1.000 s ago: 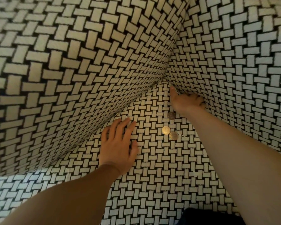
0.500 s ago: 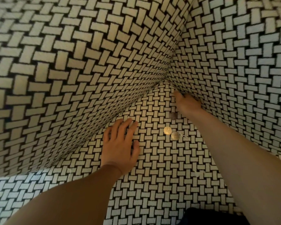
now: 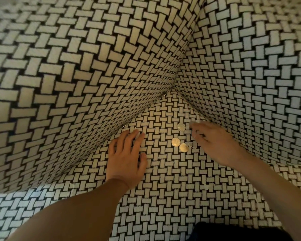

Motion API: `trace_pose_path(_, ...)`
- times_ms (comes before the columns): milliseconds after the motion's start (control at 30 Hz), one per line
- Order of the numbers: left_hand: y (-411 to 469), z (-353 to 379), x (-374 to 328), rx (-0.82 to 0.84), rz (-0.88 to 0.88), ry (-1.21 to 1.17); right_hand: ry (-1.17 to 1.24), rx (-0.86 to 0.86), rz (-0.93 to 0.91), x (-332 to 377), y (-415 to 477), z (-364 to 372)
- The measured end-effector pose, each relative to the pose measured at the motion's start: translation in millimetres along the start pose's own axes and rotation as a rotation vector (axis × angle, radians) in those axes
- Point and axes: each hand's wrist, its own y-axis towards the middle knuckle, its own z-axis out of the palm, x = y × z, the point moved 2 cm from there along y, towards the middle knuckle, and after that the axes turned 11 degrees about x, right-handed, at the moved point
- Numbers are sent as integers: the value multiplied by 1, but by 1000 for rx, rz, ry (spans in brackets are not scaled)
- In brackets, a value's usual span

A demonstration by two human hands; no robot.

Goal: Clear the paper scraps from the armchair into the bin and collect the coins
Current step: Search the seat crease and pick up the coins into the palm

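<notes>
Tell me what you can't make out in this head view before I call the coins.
- Bin: not in frame at all.
- Right hand: blurred, so whether it holds anything is unclear.
- Paper scraps: small pale bits by the coins are too small to confirm.
- Dark thing: cut off by the bottom edge.

Armchair (image 3: 163,171): upholstered in matt woven cloth, slightly fuzzy, with a basket-weave pattern of pale cream blocks on black; same fabric on seat, back and arm. Coins (image 3: 175,142): three discs of metal, smooth and glossy, pale silver-gold, catching the light against the dull fabric.
</notes>
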Motion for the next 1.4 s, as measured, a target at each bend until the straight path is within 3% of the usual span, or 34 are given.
trace_pose_path(100,0,0,-1,2,-5,-2,-120,38,-79,9,-16,9)
trace_pose_path(233,0,0,0,-7,-3,-13,-87,92,-160,17,-12,3)
trace_pose_path(433,-1,-1,0,-14,-2,-19,117,-108,-150,37,42,-26)
trace_pose_path(667,1,0,0,-10,-4,-15,150,34,-95,50,97,-8)
trace_pose_path(800,0,1,0,-12,1,-15,-17,127,40,52,103,7)
trace_pose_path(1067,-1,1,0,-8,1,-19,-352,97,276,82,111,9)
trace_pose_path(1233,0,0,0,-13,2,-22,-520,67,277,86,115,7)
trace_pose_path(1400,0,1,0,-6,1,-25,-537,37,220,86,115,2)
